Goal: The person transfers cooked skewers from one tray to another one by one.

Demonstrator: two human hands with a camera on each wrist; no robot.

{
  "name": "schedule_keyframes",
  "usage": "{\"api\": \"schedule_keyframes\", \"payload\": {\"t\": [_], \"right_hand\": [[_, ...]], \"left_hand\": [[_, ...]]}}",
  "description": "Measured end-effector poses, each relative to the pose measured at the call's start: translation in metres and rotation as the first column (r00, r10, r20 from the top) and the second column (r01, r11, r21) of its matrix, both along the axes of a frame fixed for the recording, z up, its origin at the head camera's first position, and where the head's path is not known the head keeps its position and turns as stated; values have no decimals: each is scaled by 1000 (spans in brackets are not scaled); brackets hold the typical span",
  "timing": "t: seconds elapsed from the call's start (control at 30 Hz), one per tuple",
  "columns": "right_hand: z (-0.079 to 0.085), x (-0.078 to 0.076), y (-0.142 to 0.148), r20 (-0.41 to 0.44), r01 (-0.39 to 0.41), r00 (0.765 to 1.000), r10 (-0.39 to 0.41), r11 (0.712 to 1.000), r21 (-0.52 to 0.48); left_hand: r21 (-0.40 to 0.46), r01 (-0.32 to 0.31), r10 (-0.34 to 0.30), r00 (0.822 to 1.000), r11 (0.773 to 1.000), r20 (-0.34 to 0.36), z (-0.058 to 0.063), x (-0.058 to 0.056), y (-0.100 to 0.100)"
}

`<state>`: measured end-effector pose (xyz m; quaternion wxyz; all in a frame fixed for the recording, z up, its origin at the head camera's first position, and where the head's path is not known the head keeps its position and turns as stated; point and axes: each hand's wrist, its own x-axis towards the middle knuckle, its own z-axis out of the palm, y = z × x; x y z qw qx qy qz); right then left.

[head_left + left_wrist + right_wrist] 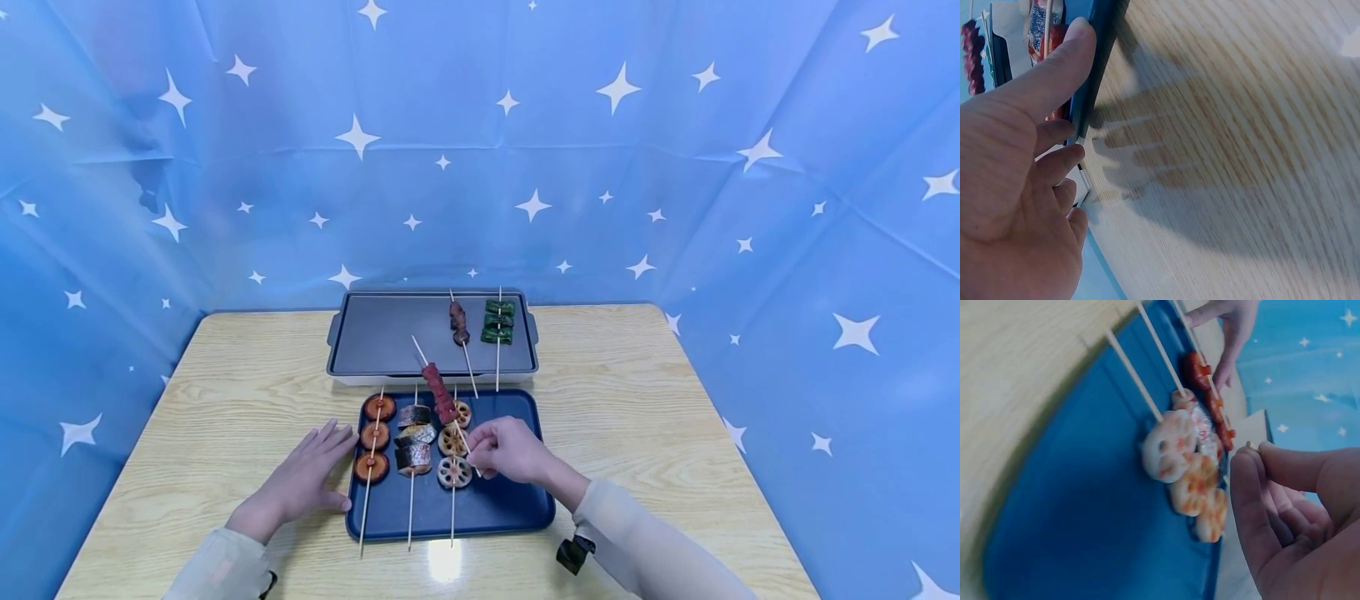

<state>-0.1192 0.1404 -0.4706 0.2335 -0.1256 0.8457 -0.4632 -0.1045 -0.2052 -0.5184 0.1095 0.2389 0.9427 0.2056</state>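
My right hand (512, 450) pinches the bare lower end of a red meat skewer (439, 393) between thumb and fingertips. That skewer is tilted over the lotus root skewer (453, 472) and the tray's far edge. In the right wrist view, only a stub of stick shows at the fingertips of my right hand (1297, 512). At the left side of the blue tray (510, 517) rests my left hand (303, 475), fingers spread and nearly straight. Its thumb touches the tray's rim in the left wrist view. On the tray also lie a fish skewer (414, 435) and a skewer of round brown-orange slices (375, 437).
Behind the tray stands a grey griddle (390, 333), holding a dark meat skewer (458, 323) and a green vegetable skewer (498, 322). Both are on the wooden table (637, 392). A blue star-patterned curtain (450, 200) closes off the back and sides.
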Motion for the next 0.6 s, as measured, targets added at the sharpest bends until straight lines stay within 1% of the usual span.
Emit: {"api": "schedule_keyframes", "payload": {"t": [0.23, 0.3, 0.37, 0.53, 0.6], "right_hand": [[-11, 12, 16, 17, -9, 1000, 9, 1000, 22], [-12, 16, 19, 36, -8, 999, 7, 1000, 18], [-14, 20, 22, 49, -9, 999, 8, 1000, 14], [-17, 26, 30, 83, -7, 997, 6, 1000, 9], [-18, 28, 34, 91, -10, 996, 8, 1000, 19]], "left_hand": [[0, 11, -11, 1000, 1000, -9, 3, 0, -1], [-4, 6, -6, 1000, 1000, -4, 3, 0, -1], [-7, 11, -11, 1000, 1000, -17, 3, 0, -1], [-7, 2, -2, 1000, 1000, -1, 3, 0, -1], [-5, -5, 6, 1000, 1000, 19, 4, 0, 0]]}}
